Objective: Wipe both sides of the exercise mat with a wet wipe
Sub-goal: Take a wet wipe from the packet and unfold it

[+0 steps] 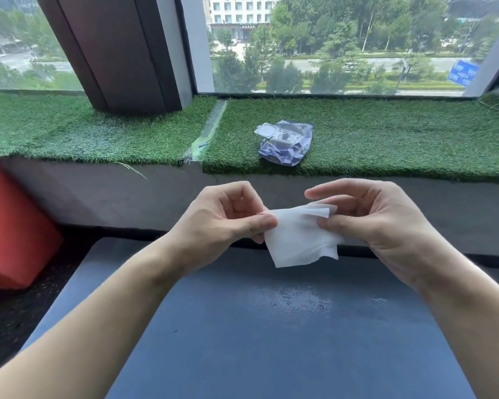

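So the dark blue exercise mat (242, 341) filled the bottom of the frame, with a wet shiny patch right of center. Above it, mid-frame, both hands held one white wet wipe (300, 237): left hand (222, 217) pinching its left edge, right hand (380, 220) pinching the right edge. Further up, the wipes pack (285, 142) sat lid-open on the fake-grass ledge (98, 131). Red block (9, 226) at the left edge.
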The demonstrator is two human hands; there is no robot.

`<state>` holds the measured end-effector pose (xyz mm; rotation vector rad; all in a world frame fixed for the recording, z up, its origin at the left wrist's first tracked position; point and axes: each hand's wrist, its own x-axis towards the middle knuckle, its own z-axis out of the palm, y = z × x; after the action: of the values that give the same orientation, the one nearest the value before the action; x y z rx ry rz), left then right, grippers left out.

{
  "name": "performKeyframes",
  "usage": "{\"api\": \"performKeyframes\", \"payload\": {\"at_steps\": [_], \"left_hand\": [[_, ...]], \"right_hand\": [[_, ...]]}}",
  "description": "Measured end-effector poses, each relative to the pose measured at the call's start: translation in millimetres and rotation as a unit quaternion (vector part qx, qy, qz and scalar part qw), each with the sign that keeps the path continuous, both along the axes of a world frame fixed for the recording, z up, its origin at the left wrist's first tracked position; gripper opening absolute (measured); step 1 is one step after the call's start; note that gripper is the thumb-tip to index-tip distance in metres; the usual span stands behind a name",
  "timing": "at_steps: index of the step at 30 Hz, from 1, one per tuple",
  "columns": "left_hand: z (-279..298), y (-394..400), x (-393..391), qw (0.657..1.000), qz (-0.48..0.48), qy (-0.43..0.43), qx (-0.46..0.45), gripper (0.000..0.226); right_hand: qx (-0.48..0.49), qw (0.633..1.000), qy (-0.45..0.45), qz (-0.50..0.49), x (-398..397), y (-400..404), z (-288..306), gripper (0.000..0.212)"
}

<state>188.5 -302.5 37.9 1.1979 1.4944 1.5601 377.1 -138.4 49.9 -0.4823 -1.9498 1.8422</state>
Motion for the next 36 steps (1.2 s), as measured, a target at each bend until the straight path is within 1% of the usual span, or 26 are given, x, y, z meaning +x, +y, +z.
{"api": "performKeyframes", "payload": {"at_steps": [3, 5, 7, 9, 11, 12, 14, 15, 18, 21, 23, 25, 27, 28, 29, 30, 32, 35, 36], "left_hand": [[1, 3, 2, 0.999, 0.009, -0.007, -0.031, 0.027], [2, 4, 3, 0.998, 0.012, 0.012, -0.060, 0.032], [5, 3, 4, 0.995, 0.023, 0.041, -0.088, 0.028], [9, 1, 3, 0.992, 0.028, 0.052, -0.111, 0.021], [16, -2, -3, 0.989, 0.021, 0.059, -0.135, 0.021], [18, -3, -8, 0.986, 0.015, 0.069, -0.150, 0.023], [18, -4, -18, 0.978, 0.014, 0.101, -0.180, 0.033], [17, -5, -23, 0.975, 0.019, 0.115, -0.192, 0.035], [10, -2, -28, 0.969, 0.020, 0.114, -0.218, 0.035], [3, 8, -21, 0.962, 0.000, 0.126, -0.241, 0.045], [1, 13, -20, 0.955, 0.002, 0.150, -0.255, 0.042], [2, 11, -21, 0.955, 0.018, 0.140, -0.262, 0.040], [7, 3, -24, 0.959, 0.054, 0.101, -0.259, 0.044], [9, -4, -28, 0.959, 0.075, 0.091, -0.258, 0.043], [10, -12, -34, 0.958, 0.093, 0.089, -0.257, 0.040], [8, -21, -43, 0.957, 0.106, 0.089, -0.256, 0.035], [-1, -45, -67, 0.955, 0.119, 0.087, -0.257, 0.028], [-26, -95, -114, 0.958, 0.142, 0.042, -0.246, 0.026], [-36, -112, -132, 0.959, 0.150, 0.024, -0.239, 0.026]], "right_hand": [[0.007, 1.000, -0.008, 0.027, -2, 0, 2, 0.035], [0.017, 0.998, -0.018, 0.051, -3, 0, 1, 0.035], [0.019, 0.996, -0.028, 0.079, -8, 2, 1, 0.033], [0.024, 0.994, -0.041, 0.093, -18, 2, 0, 0.033], [0.048, 0.994, -0.063, 0.073, -34, 3, -2, 0.038], [0.068, 0.994, -0.063, 0.062, -43, 4, -4, 0.032], [0.100, 0.992, -0.043, 0.058, -57, 6, -9, 0.013], [0.103, 0.992, -0.034, 0.061, -62, 8, -13, 0.009], [0.102, 0.990, -0.028, 0.097, -74, 13, -28, 0.018], [0.152, 0.980, -0.031, 0.121, -87, 15, -37, 0.025], [0.156, 0.980, -0.015, 0.122, -95, 12, -42, 0.026], [0.136, 0.985, 0.007, 0.105, -100, 8, -47, 0.027], [0.112, 0.990, -0.009, 0.085, -107, 2, -52, 0.042], [0.113, 0.989, -0.037, 0.089, -113, -2, -57, 0.052], [0.108, 0.986, -0.065, 0.106, -120, -7, -61, 0.057], [0.082, 0.984, -0.079, 0.134, -129, -13, -66, 0.055], [0.018, 0.981, -0.076, 0.177, -154, -31, -79, 0.040], [-0.020, 0.983, -0.065, 0.172, -200, -73, -94, 0.015], [-0.023, 0.984, -0.065, 0.167, -217, -89, -100, 0.010]]}}
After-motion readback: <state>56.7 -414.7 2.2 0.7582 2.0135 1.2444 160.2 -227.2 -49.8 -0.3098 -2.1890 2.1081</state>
